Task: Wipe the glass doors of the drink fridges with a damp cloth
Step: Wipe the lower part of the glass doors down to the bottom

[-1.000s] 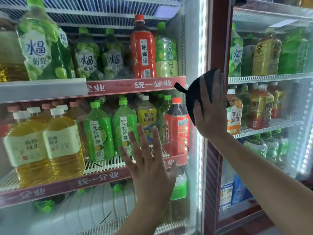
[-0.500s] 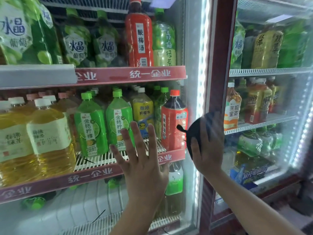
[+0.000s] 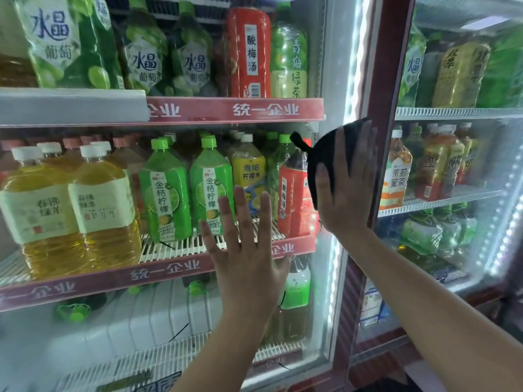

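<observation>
The left fridge's glass door (image 3: 335, 66) fills most of the view, with shelves of bottled drinks behind it. My left hand (image 3: 246, 267) lies flat on this glass, fingers straight and spread, at the level of the lower red shelf strip. My right hand (image 3: 346, 190) presses a black cloth (image 3: 325, 154) with straight fingers against the door's right edge, beside the red frame (image 3: 396, 52). One corner of the cloth sticks out to the upper left. The right fridge's glass door (image 3: 467, 250) stands past the frame.
Large yellow tea bottles (image 3: 104, 210) and green lemon drink bottles (image 3: 165, 193) stand on the middle shelf. A white LED strip (image 3: 355, 66) runs down the door's right side. The fridge's red base (image 3: 379, 360) shows at the bottom right.
My right hand slid the cloth down along the door's edge, then back up to just under the upper shelf strip. My left hand stayed flat on the glass.
</observation>
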Tool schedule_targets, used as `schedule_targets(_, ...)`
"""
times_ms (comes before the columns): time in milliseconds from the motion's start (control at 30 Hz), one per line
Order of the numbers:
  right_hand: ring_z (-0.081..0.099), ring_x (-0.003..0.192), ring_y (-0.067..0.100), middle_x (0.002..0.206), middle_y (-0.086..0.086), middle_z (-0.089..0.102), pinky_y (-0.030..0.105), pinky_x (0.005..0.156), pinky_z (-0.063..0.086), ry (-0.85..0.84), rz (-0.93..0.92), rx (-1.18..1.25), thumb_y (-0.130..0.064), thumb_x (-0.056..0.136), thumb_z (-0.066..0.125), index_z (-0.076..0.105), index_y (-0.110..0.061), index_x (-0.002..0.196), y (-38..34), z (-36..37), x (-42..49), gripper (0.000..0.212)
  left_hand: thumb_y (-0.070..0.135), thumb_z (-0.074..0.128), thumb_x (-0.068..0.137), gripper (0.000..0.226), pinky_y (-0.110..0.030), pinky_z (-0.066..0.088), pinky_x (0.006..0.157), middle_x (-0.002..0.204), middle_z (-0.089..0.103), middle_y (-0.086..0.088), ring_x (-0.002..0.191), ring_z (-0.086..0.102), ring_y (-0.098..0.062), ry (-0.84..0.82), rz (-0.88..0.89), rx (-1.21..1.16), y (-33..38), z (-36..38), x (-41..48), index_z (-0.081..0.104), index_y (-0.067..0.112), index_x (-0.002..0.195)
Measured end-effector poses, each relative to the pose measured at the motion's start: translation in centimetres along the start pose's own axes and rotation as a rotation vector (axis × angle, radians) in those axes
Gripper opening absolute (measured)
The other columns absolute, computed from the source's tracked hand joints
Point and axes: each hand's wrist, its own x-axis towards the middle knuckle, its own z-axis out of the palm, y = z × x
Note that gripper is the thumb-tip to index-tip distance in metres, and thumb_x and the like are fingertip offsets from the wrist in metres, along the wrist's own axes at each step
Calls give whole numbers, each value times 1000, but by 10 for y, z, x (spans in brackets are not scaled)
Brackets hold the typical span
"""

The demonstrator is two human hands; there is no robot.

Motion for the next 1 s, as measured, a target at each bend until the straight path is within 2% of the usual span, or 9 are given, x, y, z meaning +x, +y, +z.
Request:
schedule_targets(133,10,152,39,161,28,16,45,125,8,37,27,-2,-36,106,32,30,-8,155,-7,4,-4,56,81,65,67,117,-63,14,118,165,9,-16,151,11,-39,15,30,29,-8,5,-1,21,21,158)
schedule_targets(267,11,152,39,161,28,15,51,123,13,3,-1,6,-33,102,35,28,-10,154,-9,14,-55,58,81,66,64,123,-61,11,119,165,5,-15,152,8,-37,-2,54,76,-13,6,-3,16,21,159)
schedule_targets(367,11,152,40,161,27,15,52,122,14,-43,-56,-2,-36,102,35,26,-11,154,-9,18,-100,58,79,62,72,115,-62,11,119,165,4,-15,152,8,-37,0,57,80,-11,3,-2,15,21,159)
schedule_targets(533,14,150,43,159,26,17,55,121,16,-117,-168,-2,-41,103,30,16,-20,158,-4,19,-146,61,69,73,71,116,-59,2,121,166,3,-13,153,-1,-33,-18,116,-8,-21,-3,-4,16,20,159)
schedule_targets(600,12,151,41,159,25,16,55,122,14,-138,-208,-2,-43,103,30,15,-21,159,-2,17,-145,62,67,74,70,116,-58,3,121,166,5,-13,153,2,-32,-37,144,-5,-28,-9,-6,17,18,158)
schedule_targets(733,8,152,39,166,16,1,54,123,13,-232,-317,-27,-45,104,30,20,-18,156,7,9,-141,60,52,80,71,113,-58,11,120,166,6,-11,153,7,-28,-53,144,-13,-44,-21,-15,18,16,158)
schedule_targets(833,6,153,35,165,17,8,53,123,13,-246,-366,-50,-46,104,32,20,-21,156,5,6,-111,59,50,79,71,109,-59,16,119,166,10,-12,153,10,-30,-33,118,-26,-63,-28,-24,23,14,157)
schedule_targets(900,8,153,36,162,20,15,53,123,13,-185,-325,-25,-43,103,36,24,-18,156,-10,8,-77,59,55,82,67,115,-58,13,120,165,11,-13,152,11,-33,-20,86,-28,-75,-32,-28,24,13,157)
schedule_targets(1000,8,152,36,162,22,15,49,124,8,-50,-149,19,-37,102,40,27,-17,155,-48,12,-39,58,59,81,68,117,-57,6,121,165,7,-16,151,11,-37,10,25,-21,-94,-38,-32,19,15,158)
